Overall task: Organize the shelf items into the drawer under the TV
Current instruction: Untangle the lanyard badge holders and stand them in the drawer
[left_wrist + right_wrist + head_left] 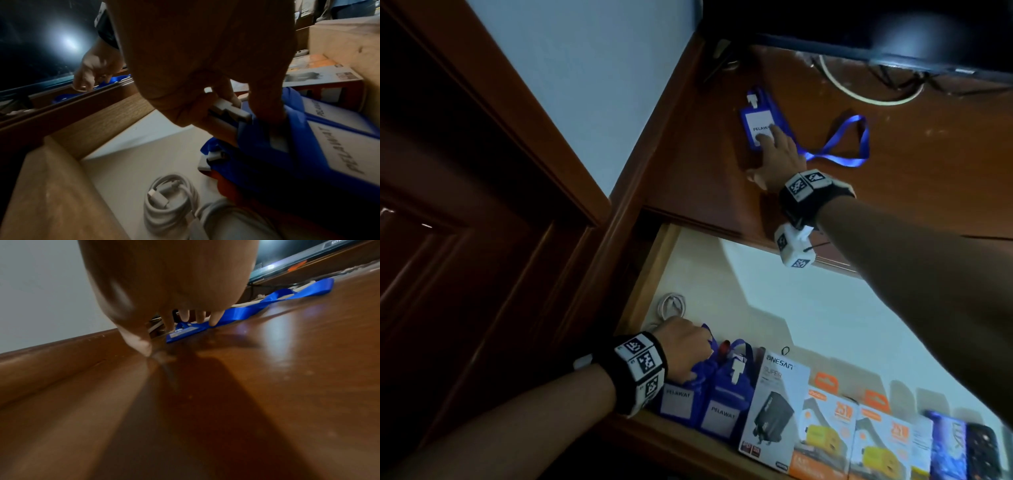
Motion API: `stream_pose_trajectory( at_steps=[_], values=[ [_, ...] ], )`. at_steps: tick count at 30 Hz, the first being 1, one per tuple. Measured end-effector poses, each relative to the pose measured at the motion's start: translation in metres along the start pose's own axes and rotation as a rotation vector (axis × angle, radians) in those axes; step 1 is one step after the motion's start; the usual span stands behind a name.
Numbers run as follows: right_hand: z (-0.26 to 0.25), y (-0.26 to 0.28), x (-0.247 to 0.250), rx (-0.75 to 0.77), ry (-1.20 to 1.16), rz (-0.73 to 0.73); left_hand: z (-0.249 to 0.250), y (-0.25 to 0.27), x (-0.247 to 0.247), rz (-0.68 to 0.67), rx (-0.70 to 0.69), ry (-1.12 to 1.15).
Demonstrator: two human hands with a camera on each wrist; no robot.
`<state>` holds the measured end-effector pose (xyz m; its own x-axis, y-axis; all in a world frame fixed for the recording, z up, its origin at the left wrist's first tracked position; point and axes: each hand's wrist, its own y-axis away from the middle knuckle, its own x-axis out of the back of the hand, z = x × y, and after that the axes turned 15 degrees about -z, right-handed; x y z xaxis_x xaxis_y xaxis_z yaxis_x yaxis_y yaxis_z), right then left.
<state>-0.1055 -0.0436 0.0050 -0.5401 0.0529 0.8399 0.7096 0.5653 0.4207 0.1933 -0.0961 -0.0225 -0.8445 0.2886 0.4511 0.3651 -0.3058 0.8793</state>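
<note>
Right grip [774, 150]: fingers spread flat on badge [755, 118] | left grip [683, 346]: pinching drawer badges [717, 394] | advice: lanyard [839, 140] is best gathered before lifting.

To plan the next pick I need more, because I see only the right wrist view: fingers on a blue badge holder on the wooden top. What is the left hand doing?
Observer: The left hand grips a blue badge holder by its top, inside the open drawer.
Operator: Is anything beside it?
Observer: A coiled white cable lies at the drawer's left end.
Operator: And on the other side?
Observer: A ONESAM charger box stands there, then orange charger boxes.
</note>
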Motion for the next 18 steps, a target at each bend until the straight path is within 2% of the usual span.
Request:
stream_pose_trajectory(
  at_steps=[4, 8, 15, 18],
  values=[
    [0.000, 0.006, -0.013, -0.041, 0.014, -0.016, -0.008, 0.001, -0.003, 0.039, -0.017, 0.126],
    [0.008, 0.036, -0.030, -0.016, 0.066, 0.007, -0.010, 0.001, -0.004, 0.042, 0.021, 0.200],
    [0.034, 0.099, -0.057, 0.005, 0.170, 0.099, 0.006, -0.001, 0.001, 0.025, 0.109, 0.140],
    [0.049, 0.118, -0.066, 0.003, 0.234, 0.217, 0.011, 0.000, 0.004, 0.012, 0.131, 0.145]
  ],
)
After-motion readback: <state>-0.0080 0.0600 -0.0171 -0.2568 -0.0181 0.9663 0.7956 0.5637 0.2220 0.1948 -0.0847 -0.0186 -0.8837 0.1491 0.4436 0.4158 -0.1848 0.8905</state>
